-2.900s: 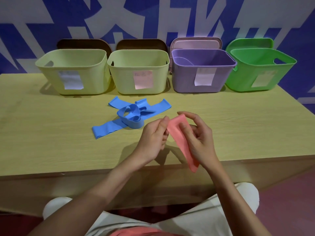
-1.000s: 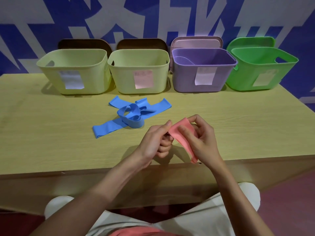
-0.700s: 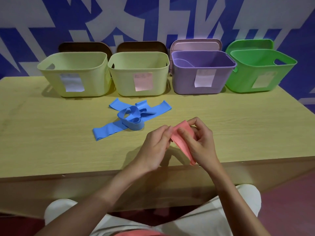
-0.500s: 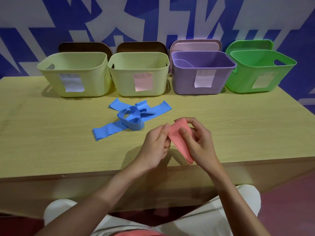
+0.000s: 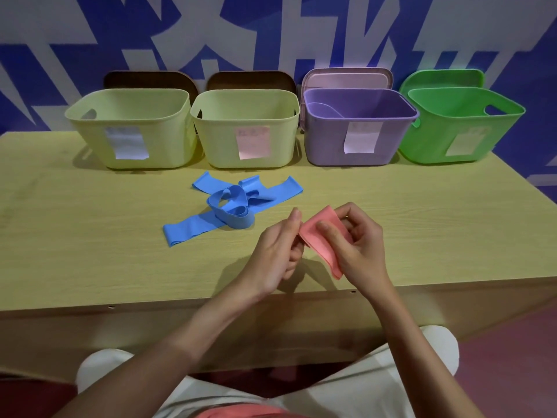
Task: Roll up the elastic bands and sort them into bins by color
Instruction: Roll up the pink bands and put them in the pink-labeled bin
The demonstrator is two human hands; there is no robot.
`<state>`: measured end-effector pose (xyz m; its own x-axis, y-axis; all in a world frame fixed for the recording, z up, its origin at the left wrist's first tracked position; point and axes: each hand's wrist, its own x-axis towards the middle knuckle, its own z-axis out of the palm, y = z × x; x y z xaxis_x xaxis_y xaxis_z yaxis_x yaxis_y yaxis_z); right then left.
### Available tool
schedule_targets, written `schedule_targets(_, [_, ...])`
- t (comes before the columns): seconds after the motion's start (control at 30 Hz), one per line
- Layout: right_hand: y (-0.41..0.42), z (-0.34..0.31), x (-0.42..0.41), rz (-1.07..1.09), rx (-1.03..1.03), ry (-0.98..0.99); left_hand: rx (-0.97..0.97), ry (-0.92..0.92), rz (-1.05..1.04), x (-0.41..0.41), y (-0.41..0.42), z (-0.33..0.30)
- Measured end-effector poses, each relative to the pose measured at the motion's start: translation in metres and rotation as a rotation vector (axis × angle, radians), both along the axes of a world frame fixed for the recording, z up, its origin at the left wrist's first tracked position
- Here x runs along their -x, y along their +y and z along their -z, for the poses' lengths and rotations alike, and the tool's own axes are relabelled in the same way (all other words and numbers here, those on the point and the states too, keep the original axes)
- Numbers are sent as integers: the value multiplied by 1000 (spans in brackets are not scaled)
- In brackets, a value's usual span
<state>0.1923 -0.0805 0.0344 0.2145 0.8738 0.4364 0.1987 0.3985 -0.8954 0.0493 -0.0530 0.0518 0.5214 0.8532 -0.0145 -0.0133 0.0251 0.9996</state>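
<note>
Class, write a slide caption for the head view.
Both hands roll a pink band above the table; blue bands wait.

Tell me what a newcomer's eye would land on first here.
Probably the pink band, pinched between the left hand and right hand above the table's near edge. Next, the tangled blue bands lying mid-table, then the four bins along the back, especially the bright green bin at far right.

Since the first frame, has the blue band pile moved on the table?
No. The blue band pile lies in the same tangle in front of the pink-labelled bin; the small shift in frame is the head camera moving.
</note>
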Motion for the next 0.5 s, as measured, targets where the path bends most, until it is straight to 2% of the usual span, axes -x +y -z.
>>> schedule_targets(0.13, [0, 3, 1, -2, 17, 33, -226, 85, -49, 0, 0, 10])
schedule_targets(0.23, [-2, 3, 0, -39, 45, 28, -270, 115, -76, -1, 1, 15])
schedule_targets(0.33, [-6, 1, -1, -79, 34, 7, -227, 85, -88, -3, 0, 12])
schedule_targets(0.5, [-6, 0, -5, -86, 5, -6, -15, -45, -64, -3, 2, 0])
